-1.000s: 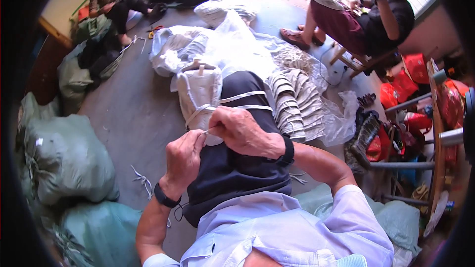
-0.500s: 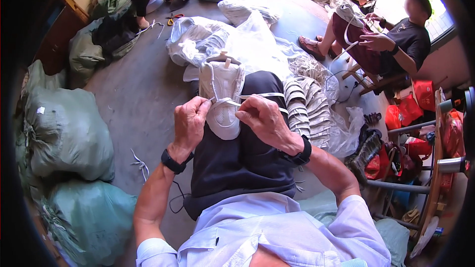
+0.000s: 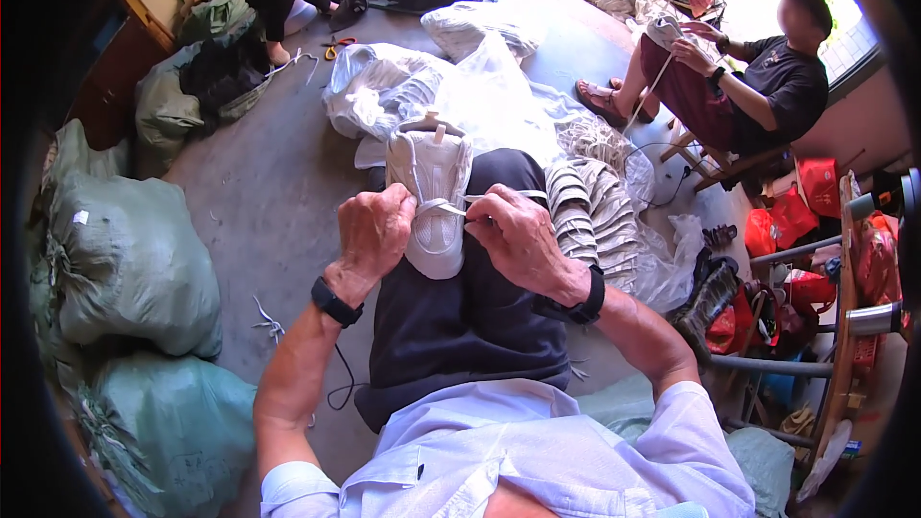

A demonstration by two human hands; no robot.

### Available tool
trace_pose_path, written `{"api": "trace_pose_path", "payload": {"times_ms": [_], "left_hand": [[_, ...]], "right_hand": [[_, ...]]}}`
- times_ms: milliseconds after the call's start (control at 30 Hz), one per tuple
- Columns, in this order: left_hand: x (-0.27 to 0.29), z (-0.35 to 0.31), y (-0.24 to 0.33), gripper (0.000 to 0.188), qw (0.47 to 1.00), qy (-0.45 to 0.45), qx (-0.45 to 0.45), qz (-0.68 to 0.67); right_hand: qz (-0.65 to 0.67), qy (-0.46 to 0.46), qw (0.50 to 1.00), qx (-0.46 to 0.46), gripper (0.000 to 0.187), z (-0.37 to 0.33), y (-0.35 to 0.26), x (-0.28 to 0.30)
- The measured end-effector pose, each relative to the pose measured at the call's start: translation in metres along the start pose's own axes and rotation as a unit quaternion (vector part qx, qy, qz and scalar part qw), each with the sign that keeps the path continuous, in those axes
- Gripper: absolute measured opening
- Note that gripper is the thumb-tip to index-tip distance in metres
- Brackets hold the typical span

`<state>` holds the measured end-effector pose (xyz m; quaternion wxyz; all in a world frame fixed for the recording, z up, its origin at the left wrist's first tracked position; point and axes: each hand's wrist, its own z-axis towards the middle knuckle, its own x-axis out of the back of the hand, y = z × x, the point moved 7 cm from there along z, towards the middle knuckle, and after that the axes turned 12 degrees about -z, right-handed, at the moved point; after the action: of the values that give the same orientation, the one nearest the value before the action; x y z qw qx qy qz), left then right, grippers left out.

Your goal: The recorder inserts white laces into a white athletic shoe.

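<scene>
A white sneaker (image 3: pixel 436 254) rests on my dark-trousered lap, its toe toward me and its tongue standing up at the far end. A flat white shoelace (image 3: pixel 443 205) crosses low over the tongue, and a loose length runs right over my knee. My left hand (image 3: pixel 377 228) is closed at the shoe's left edge, fingertips pinched by the eyelets; the lace end there is mostly hidden. My right hand (image 3: pixel 518 238) is closed just right of the shoe, thumb and forefinger pinching the lace.
Stacked shoe uppers (image 3: pixel 604 221) lie right of my knee, beside clear plastic bags (image 3: pixel 494 86). Green sacks (image 3: pixel 134 259) line the left side. A rack (image 3: pixel 844 278) with red bags stands right. A co-worker (image 3: pixel 777 77) sits at right with a shoe; others sit farther back.
My left hand has shifted slightly right, against the shoe's edge, and the lace tip it pinched is now hidden. The co-worker at right has raised both hands to the shoe.
</scene>
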<state>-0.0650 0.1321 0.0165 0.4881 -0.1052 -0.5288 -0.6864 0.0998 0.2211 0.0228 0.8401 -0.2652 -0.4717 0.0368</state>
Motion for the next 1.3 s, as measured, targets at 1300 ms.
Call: {"api": "trace_pose_path", "payload": {"times_ms": [1300], "left_hand": [[-0.019,0.047,0.000,0.015,0.991,0.006,-0.073,-0.115]], "right_hand": [[0.107,0.067,0.992,-0.008,0.017,0.141,0.003,-0.018]]}}
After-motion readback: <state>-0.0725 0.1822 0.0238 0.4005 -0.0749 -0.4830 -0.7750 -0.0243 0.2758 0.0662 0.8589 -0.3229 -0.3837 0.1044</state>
